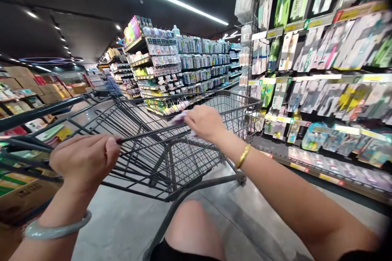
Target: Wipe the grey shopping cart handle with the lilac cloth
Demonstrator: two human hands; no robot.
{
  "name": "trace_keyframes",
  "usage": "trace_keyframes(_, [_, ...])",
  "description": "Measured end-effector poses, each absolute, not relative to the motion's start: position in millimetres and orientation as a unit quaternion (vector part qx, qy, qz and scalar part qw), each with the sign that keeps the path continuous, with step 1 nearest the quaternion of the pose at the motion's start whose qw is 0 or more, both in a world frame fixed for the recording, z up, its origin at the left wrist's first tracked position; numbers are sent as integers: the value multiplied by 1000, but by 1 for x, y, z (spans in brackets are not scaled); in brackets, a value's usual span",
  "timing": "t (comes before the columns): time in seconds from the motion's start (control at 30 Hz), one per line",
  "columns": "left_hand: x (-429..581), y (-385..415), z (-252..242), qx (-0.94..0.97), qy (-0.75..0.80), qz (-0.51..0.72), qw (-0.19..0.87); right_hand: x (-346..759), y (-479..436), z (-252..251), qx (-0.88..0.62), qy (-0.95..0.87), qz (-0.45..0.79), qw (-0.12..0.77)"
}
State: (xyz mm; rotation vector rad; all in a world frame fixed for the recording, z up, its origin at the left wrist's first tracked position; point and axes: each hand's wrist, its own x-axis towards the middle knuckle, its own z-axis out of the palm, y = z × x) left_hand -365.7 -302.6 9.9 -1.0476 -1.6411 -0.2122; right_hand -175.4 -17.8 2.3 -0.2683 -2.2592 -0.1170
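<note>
A dark grey wire shopping cart [196, 159] stands in front of me, turned at an angle. My left hand [87, 155] is closed around a bar of the cart at the left; a pale bangle sits on that wrist. My right hand [206, 123] is closed, with a crumpled pale lilac cloth or tissue [179, 118] sticking out from its fingers. It lies over the cart's rail, and whether it also grips the rail I cannot tell. A gold bracelet [243, 156] is on the right wrist. Through the wires, the cart's basket shows the floor below.
A tall rack of packaged toothbrushes [309, 61] rises close on the right. Ahead stands a shelf end with hanging packs [163, 61]. Cardboard cartons with goods [27, 195] lie at the lower left. The grey floor [122, 228] and my bent knee [192, 228] are below the cart.
</note>
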Motion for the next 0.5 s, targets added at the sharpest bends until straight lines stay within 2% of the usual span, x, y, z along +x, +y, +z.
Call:
trace_keyframes(0.17, [-380,-310,6,-432,-708,-145,539,-133,19,-3,-245,-882,-27,402])
trace_keyframes(0.37, [-376,-309,8,-402,-744,-192,499,-154,-49,9,-186,-890,-37,415])
trace_keyframes(0.5, [-372,-309,11,-392,-740,-199,509,-118,-25,2,-170,-900,-42,398])
